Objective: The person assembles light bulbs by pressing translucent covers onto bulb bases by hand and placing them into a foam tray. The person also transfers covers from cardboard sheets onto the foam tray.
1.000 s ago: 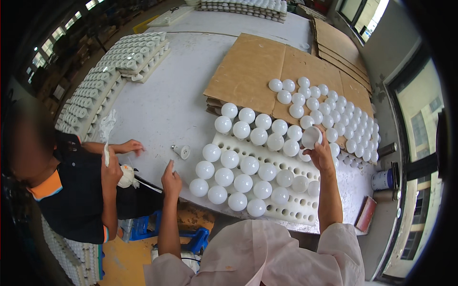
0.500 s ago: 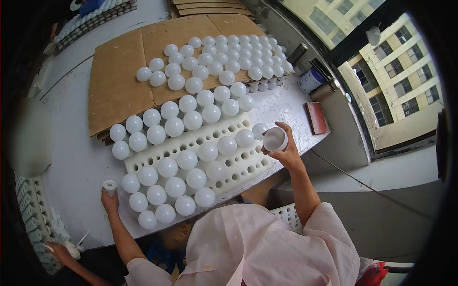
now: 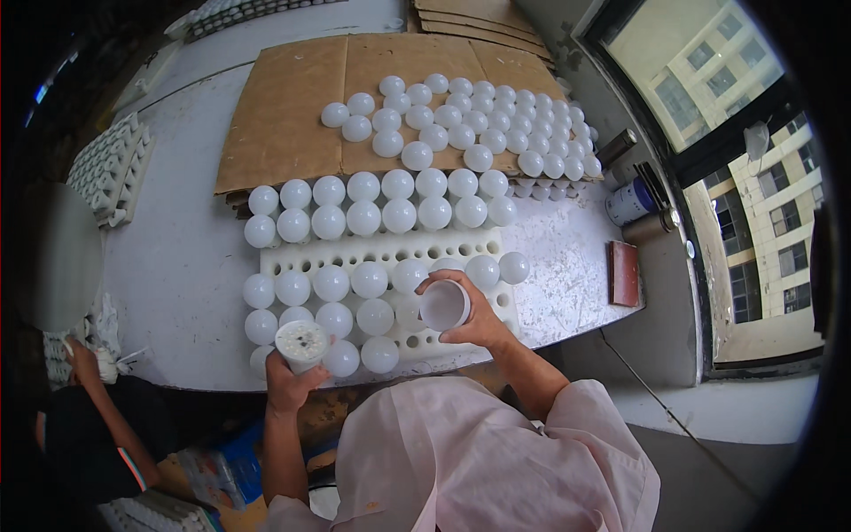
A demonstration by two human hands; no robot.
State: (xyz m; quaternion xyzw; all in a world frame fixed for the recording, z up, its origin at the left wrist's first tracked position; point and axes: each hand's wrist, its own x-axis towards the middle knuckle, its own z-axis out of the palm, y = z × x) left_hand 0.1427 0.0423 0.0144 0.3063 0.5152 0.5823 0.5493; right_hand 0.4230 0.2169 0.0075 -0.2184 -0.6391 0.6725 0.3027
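Observation:
My left hand (image 3: 293, 387) is closed round a white LED bulb base (image 3: 301, 342), its round board with small dark dots facing up. This base sits over the left front of a white foam tray (image 3: 472, 246) pierced with holes. In my right hand (image 3: 483, 321) is a hollow white bulb cover (image 3: 446, 307), its open mouth tilted toward me, above the tray's front right part. Round white bulbs (image 3: 368, 279) stand in rows in the tray, several of them just behind and between my hands.
Brown cardboard (image 3: 292, 97) behind the tray bears many more white domes (image 3: 461, 136). At the right lie a dark red box (image 3: 623, 273), a blue-and-white tub (image 3: 629, 203) and metal cylinders by the window. Another person's hand (image 3: 84, 362) works at the left, near stacked trays (image 3: 111, 168).
My left hand has brought the bulb base rightward, from beside the tray to over its front left. My right hand has drawn the cover inward, nearer to it. The view has turned.

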